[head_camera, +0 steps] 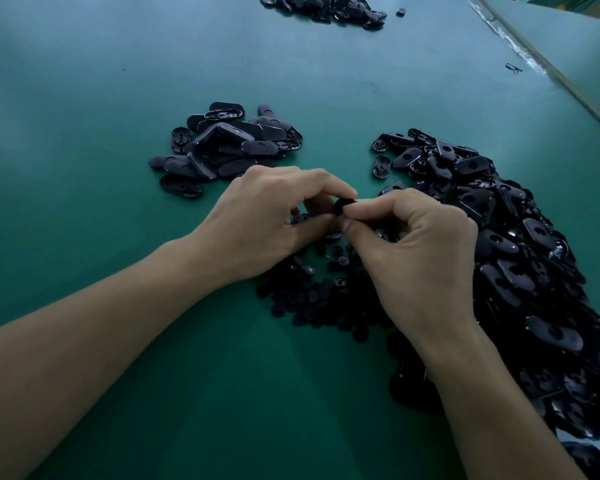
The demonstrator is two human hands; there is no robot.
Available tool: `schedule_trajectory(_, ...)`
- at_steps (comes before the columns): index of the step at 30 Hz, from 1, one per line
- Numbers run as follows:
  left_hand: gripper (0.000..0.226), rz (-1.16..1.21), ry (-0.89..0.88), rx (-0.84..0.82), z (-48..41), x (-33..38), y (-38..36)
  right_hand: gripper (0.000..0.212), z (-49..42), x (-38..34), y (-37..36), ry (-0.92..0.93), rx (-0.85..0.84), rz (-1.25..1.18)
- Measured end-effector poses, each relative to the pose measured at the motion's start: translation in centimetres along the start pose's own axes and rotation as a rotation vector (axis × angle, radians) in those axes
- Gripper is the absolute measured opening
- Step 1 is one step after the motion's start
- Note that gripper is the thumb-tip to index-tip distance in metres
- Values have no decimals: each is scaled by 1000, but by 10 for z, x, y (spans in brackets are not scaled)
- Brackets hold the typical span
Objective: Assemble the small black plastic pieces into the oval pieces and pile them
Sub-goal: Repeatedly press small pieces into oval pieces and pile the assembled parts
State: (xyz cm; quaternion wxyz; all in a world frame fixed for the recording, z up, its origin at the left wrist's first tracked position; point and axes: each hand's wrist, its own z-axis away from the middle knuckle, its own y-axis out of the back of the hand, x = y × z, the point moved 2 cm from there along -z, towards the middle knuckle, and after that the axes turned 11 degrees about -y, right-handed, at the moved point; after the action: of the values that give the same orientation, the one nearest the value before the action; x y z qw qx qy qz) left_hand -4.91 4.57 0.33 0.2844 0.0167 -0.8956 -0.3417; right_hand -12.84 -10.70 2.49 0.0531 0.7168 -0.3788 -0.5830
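Two hands [257, 220] [420, 258] pinch one black piece [342, 204] among four piles [229, 147] [499, 237] [326, 8] [312, 292].

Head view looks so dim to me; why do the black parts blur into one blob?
Head view: soft, dim light, a pale sheen on the green table upper left; head view: black oval pieces at right merge in shadow, only a few glints; head view: the far pile at top looks soft.

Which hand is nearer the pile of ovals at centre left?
Left. The left hand lies just this side of the centre-left pile; the right hand is farther right, beside the big pile. Both pinch one black piece.
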Motion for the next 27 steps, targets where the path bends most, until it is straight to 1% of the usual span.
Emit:
schedule_trajectory(3, 26, 22, -8, 8, -1, 2, 0, 24, -1, 1, 0, -48, -16, -85)
schedule_trajectory(7, 16, 65, 4, 45, 0, 0, 0, 19, -4, 4, 1, -162, -32, -304)
schedule_trajectory(9, 9, 41, -6, 73, 0, -2, 0, 19, -6, 6, 3, -206, 1, -345)
schedule_trajectory(13, 3, 25, -23, 125, 0, -4, 0, 18, -7, 11, 4, -297, 31, -371)
schedule_trajectory(16, 5, 16, -45, 173, 0, -4, 0, 17, -7, 12, 4, -292, -3, -350)
schedule_trajectory(19, 4, -3, -56, 216, 1, -2, 2, 17, -8, 11, 4, -332, -90, -491)
schedule_trajectory(21, 3, 7, -50, 222, 0, -1, 3, 19, -8, 12, 3, -360, -116, -570)
schedule_trajectory(24, 16, 24, -38, 182, -1, 2, 3, 25, -10, 12, 4, -332, -78, -556)
schedule_trajectory(27, 33, 69, -8, 116, -1, 4, 3, 23, -10, 11, 5, -296, -66, -556)
